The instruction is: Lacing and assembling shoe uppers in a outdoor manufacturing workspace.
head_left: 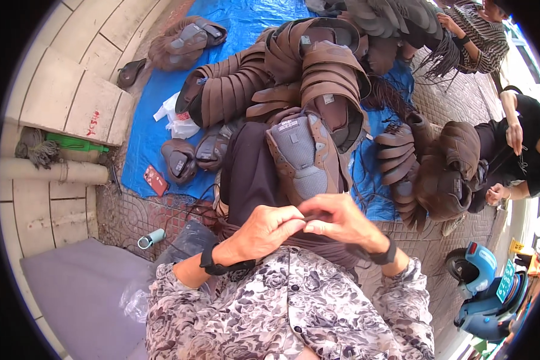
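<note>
My left hand [263, 233] and my right hand [342, 221] meet above my lap, their thumbs and fingers pinched close together. Whatever lies between the fingertips is too small and too hidden to name. Just beyond the hands, a brown shoe upper [303, 159] with a grey tongue rests on my dark trouser legs [249, 162]. Brown strands that look like laces [340, 252] lie across my lap, partly under my hands and wrists.
Stacked brown shoe uppers [234, 90] cover a blue tarp [144, 132]. A red phone-like item [155, 180] and a white plastic bag [177, 118] lie on it. Two people work at right beside more uppers [441, 189]. A blue scooter [489, 300] stands lower right; a bottle [151, 238] lies left.
</note>
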Motion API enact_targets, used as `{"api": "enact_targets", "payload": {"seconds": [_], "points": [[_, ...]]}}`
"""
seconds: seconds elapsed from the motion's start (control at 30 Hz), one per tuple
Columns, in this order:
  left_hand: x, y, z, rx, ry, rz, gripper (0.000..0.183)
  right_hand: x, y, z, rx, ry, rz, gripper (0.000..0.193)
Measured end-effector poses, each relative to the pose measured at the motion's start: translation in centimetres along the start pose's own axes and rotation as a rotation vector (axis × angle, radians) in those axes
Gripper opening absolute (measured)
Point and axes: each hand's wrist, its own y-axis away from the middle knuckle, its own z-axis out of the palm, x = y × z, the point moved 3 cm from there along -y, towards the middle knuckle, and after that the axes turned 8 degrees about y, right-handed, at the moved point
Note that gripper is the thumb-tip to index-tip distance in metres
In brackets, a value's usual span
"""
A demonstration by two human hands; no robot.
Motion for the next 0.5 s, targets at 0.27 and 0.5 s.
{"api": "enact_targets", "payload": {"seconds": [0.27, 0.5], "points": [[-3.0, 1.3, -2.3, 0.023, 0.122, -0.212, 0.016, 8.1, 3.9, -12.2, 0.496, -0.161, 0.171, 0.010], [-1.2, -1.0, -2.0, 0.026, -0.016, -0.167, 0.016, 17.0, 6.7, -17.4, 0.817, 0.541, 0.619, 0.018]]}}
